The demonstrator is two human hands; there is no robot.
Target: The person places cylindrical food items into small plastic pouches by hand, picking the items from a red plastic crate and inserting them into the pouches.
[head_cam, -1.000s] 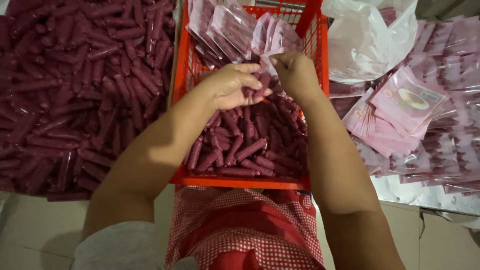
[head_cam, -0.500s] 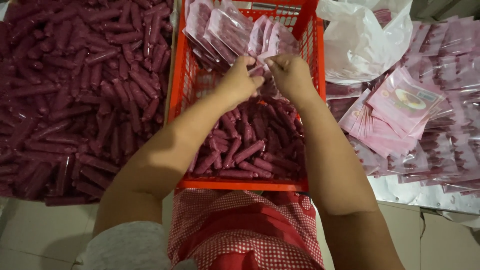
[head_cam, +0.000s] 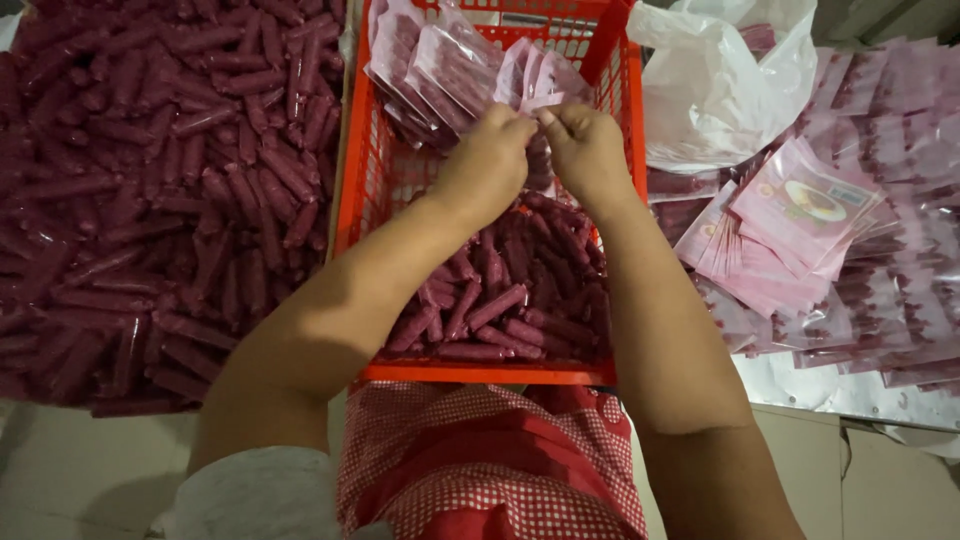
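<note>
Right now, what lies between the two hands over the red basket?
In the head view, the left hand and right hand pinch a pink pouch between them, above the basket.

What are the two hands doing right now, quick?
Left hand: fingers closed, pinching the top edge of a pink pouch.
Right hand: fingers closed on the same pouch edge.

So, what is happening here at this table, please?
A person works with both bare hands over a red plastic crate. The left hand and the right hand meet at the fingers and pinch a small clear pink packet between them. Below them the crate holds loose dark red sausage sticks, with filled packets stacked at its far end. A large heap of the same sticks lies to the left, and flat pink bags lie to the right.
</note>
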